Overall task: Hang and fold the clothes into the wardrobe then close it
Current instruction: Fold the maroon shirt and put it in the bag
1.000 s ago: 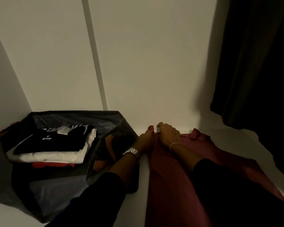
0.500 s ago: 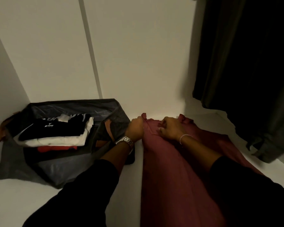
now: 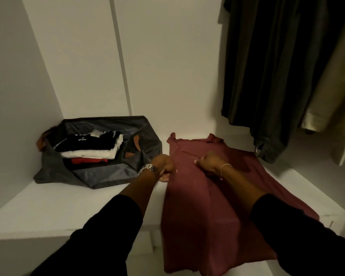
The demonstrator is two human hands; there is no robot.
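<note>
Maroon garment (image 3: pixel 203 196) laid flat on the wardrobe shelf (image 3: pixel 58 206), mid-fold.
A clean fold is best achieved, it is judged, if the left edge is drawn evenly across and the cloth smoothed before the hem, hanging over the shelf front, is brought up. The garment's left edge is pinched by the curled left hand (image 3: pixel 165 166); a crease near its middle is pinched by the right hand (image 3: pixel 209 162). Folded clothes (image 3: pixel 90 148) are stacked in the grey bag (image 3: pixel 100 176) beside it.
</note>
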